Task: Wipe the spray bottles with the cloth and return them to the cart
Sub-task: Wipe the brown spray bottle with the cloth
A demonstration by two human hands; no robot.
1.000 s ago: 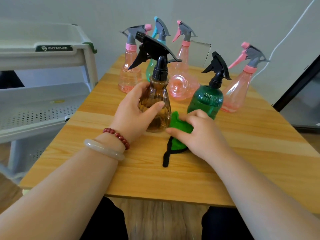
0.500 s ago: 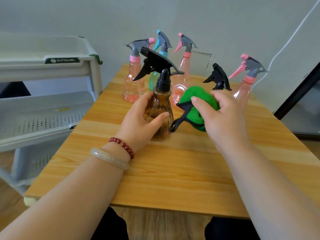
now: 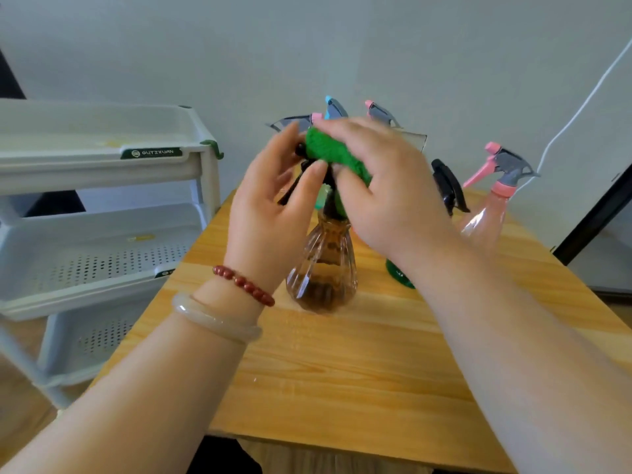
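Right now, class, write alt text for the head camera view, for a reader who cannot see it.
A person's right hand presses a green cloth over the black spray head of a brown bottle standing on a wooden table, while the left hand holds that head. Other spray bottles stand behind it, and a white cart is at the left.

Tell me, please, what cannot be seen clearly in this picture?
Head view only:
- Amber bottle: its sprayer is mostly hidden by the cloth, left hand and right hand.
- Green bottle: the right forearm covers most of its body.
- Back bottles: only trigger tops show above the hands.
- Cart: cut off by the left edge.
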